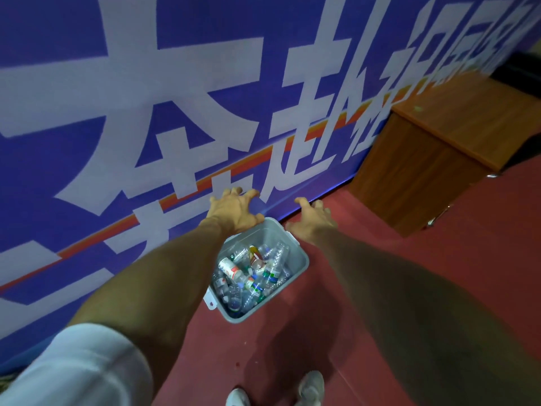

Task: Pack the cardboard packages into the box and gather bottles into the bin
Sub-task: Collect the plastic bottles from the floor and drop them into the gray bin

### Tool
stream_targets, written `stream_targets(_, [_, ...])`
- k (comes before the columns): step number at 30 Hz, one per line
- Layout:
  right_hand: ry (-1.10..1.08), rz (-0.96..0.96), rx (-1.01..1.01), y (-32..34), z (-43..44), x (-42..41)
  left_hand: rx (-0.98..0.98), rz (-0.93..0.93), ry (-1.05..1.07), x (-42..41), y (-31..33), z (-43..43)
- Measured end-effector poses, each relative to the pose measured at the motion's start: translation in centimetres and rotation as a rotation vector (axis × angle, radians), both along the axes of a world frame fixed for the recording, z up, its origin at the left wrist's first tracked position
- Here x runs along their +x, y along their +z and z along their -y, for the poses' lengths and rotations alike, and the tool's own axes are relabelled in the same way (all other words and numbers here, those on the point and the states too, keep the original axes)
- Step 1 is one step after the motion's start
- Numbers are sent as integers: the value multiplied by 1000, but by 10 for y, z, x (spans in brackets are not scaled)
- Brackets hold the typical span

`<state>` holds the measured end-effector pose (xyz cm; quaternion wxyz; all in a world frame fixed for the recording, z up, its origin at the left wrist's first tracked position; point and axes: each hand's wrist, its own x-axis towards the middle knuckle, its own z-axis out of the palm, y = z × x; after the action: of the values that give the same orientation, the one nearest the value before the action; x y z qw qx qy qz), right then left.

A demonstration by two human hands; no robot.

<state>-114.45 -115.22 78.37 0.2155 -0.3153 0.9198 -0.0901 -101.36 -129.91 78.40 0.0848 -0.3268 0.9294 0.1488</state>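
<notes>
Nearest the camera, short of the bin, the person's two pale shoes [312,387] stand on the red floor [380,288], and a white sleeve [73,370] covers the left upper arm.

The grey bin [304,263] sits on the floor close against the wall. It holds a heap of bottles [251,273], mostly clear plastic with a can or two among them. Judgement: the gathering of bottles is well advanced, perhaps finished; no loose bottle shows on the floor around the bin.

At the bin's far end, the left hand [234,212] hangs over the far-left corner, fingers spread wide and holding nothing; contact with the rim cannot be confirmed. The right hand [313,221] lies just past the far-right corner, fingers loosely extended, also holding nothing.

Beyond the bin rises a blue banner wall [87,83] with large white characters. To the bin's far right stands a wooden cabinet [439,159].

No cardboard packages or box are in view; that part cannot be assessed. The wall crowds the bin's left side.
</notes>
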Motion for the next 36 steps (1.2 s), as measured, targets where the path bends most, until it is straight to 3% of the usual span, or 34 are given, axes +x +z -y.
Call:
stream_targets(7, [-180,-56,-46,27,-74,-14,-33,-27,-166,-43,31,-55])
stream_targets(14, [-452,-77,-18,50,-232,-25,-32,-93,-424,-102,53,-188])
stream_targets(23, [-796,-132,-28,72,-503,47,-27,-160,-784,-90,67,-450])
stream_targets(36, [-1435,-149,34,68,-866,272,28,-231,-1453,6,75,-867])
